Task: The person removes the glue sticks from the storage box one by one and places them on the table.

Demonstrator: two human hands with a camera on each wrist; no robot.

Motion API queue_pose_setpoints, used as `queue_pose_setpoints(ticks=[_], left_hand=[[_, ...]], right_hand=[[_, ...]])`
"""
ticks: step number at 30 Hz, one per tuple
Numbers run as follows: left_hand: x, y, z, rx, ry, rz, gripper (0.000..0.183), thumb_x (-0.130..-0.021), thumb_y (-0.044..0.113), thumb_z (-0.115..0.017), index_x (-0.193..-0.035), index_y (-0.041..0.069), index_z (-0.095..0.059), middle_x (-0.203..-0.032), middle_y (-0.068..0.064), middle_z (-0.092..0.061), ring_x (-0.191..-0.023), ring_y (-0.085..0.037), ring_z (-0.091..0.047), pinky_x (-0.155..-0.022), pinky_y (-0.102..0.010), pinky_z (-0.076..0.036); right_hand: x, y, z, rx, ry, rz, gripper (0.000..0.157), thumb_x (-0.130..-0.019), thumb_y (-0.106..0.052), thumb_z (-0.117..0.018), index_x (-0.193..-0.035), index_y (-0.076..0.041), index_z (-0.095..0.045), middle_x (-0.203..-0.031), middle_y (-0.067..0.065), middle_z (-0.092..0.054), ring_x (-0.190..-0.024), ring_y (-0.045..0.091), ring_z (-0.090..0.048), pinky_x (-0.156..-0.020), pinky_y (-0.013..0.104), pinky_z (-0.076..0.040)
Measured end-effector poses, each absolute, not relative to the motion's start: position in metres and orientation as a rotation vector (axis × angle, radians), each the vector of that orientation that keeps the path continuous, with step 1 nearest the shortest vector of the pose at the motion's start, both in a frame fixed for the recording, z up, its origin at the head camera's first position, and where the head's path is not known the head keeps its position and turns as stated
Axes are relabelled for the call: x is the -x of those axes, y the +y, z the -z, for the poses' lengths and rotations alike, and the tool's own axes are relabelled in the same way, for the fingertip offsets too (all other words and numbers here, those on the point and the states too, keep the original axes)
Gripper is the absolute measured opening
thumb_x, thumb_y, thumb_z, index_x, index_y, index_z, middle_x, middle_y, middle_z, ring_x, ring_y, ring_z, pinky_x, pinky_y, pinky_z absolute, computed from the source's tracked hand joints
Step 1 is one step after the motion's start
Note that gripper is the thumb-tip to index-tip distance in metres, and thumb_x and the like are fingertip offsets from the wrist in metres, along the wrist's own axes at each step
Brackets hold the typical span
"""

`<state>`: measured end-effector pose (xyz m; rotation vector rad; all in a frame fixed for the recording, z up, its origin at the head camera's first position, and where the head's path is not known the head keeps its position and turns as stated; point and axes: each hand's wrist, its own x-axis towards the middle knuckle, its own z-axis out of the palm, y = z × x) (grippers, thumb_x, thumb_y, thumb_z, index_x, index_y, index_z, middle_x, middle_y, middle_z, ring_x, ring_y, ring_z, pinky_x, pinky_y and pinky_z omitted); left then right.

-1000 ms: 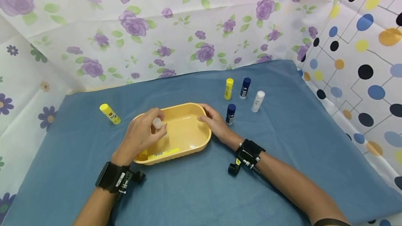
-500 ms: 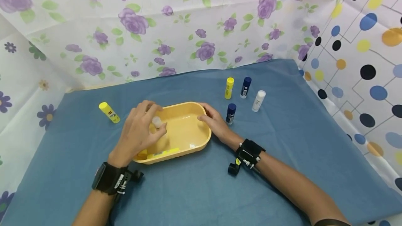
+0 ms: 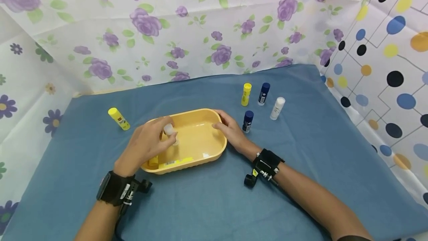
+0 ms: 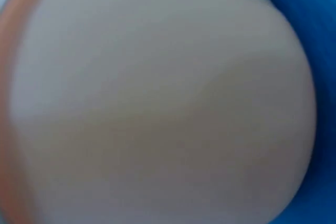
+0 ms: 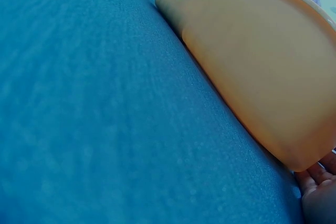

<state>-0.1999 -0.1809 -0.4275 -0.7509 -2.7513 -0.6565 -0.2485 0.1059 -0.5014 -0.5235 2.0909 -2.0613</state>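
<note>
Pinched between thumb and fingers of the left hand (image 3: 147, 142) is a pale glue stick (image 3: 169, 128), held within the left end of the yellow tray (image 3: 195, 137). Its long axis looks tilted in the head view — top toward the left, lower end toward the right and nearer the person; whether that end touches the tray floor, I cannot tell. The left wrist view is too blurred to show the pinch.

Leftmost, a lone yellow stick (image 3: 119, 119) sits on the blue cloth (image 3: 200, 203), outside the tray; whether it stands or lies is unclear. Inside the tray, what looks like a labelled yellow tube (image 3: 175, 162) lies lengthwise along the near wall. I judge the key relation to be this: the left hand has the pale stick, and the tray floor stretches rightward from it to the right hand (image 3: 231, 131), which grips the opposite end — thumb over the rim, fingers outside. Just beside that hand stands a blue-capped stick (image 3: 247, 121); farther back stand an upright yellow stick (image 3: 246, 94), a second blue-capped stick (image 3: 263, 94) and, rightmost, a white stick (image 3: 277, 108).
</note>
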Motion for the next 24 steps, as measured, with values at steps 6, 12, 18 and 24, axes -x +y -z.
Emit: queue_pose_setpoints(ticks=[6,12,18,24], left_hand=[[0.200,-0.183,0.426,0.732,-2.813,0.718,0.015,-0.096,0.029,-0.069,-0.092,0.021,-0.057,-0.073,-0.003,-0.051,-0.058,-0.012,-0.042,-0.052,-0.029,-0.034],[0.200,-0.184,0.426,0.735,-2.847,0.734,0.018,-0.095,0.032,-0.072,-0.094,0.022,-0.058,-0.077,-0.003,-0.053,-0.062,-0.014,-0.044,-0.053,-0.031,-0.037],[0.200,-0.186,0.426,0.759,-2.872,0.735,0.019,-0.095,0.033,-0.073,-0.094,0.022,-0.058,-0.073,0.000,-0.050,-0.060,-0.013,-0.044,-0.054,-0.030,-0.037],[0.199,-0.190,0.415,0.753,-2.850,0.697,0.019,-0.094,0.028,-0.075,-0.096,0.017,-0.059,-0.067,0.003,-0.050,-0.059,-0.012,-0.046,-0.054,-0.030,-0.039]], right_hand=[[0.248,0.105,0.500,0.507,2.092,2.057,0.046,-0.100,-0.004,-0.053,-0.146,-0.010,-0.050,-0.141,0.008,-0.055,-0.125,0.024,-0.056,-0.103,0.035,-0.047],[0.249,0.105,0.500,0.496,2.093,2.050,0.045,-0.101,-0.004,-0.053,-0.146,-0.011,-0.050,-0.141,0.006,-0.055,-0.125,0.023,-0.056,-0.105,0.037,-0.046],[0.248,0.105,0.502,0.501,2.084,2.055,0.046,-0.100,-0.005,-0.053,-0.146,-0.011,-0.051,-0.141,0.007,-0.055,-0.125,0.024,-0.056,-0.103,0.035,-0.048],[0.249,0.105,0.501,0.523,2.066,2.071,0.046,-0.101,-0.003,-0.053,-0.146,-0.010,-0.050,-0.142,0.011,-0.055,-0.125,0.029,-0.056,-0.100,0.034,-0.049]])
